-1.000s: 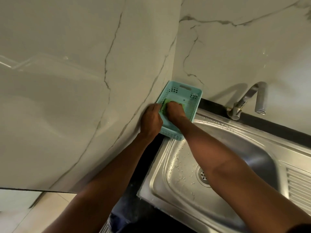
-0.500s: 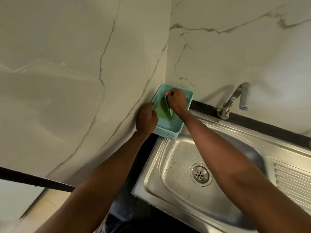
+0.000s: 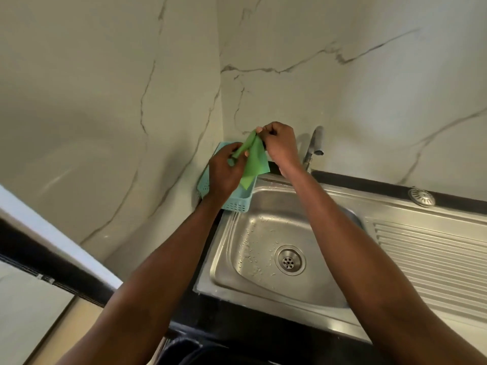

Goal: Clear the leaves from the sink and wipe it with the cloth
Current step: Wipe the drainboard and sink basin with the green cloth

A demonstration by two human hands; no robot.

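A green cloth [image 3: 254, 164] hangs in the air above the teal basket [image 3: 237, 204], which stands in the corner at the sink's far left. My right hand [image 3: 279, 144] pinches the cloth's top corner. My left hand [image 3: 226, 169] grips a bunched edge lower down. The steel sink bowl [image 3: 263, 283] lies below my arms, wet with droplets around its drain [image 3: 290, 260]. I see no leaves in the bowl.
A steel tap [image 3: 315, 146] rises just right of my right hand. The ribbed drainboard [image 3: 432, 259] runs to the right, with a round strainer [image 3: 421, 197] on the black ledge behind it. Marble walls close in the corner on the left and at the back.
My right hand lifted the green cloth up out of the teal basket. My left hand left the basket's side and took hold of the cloth. The view shifted, showing more of the drainboard.
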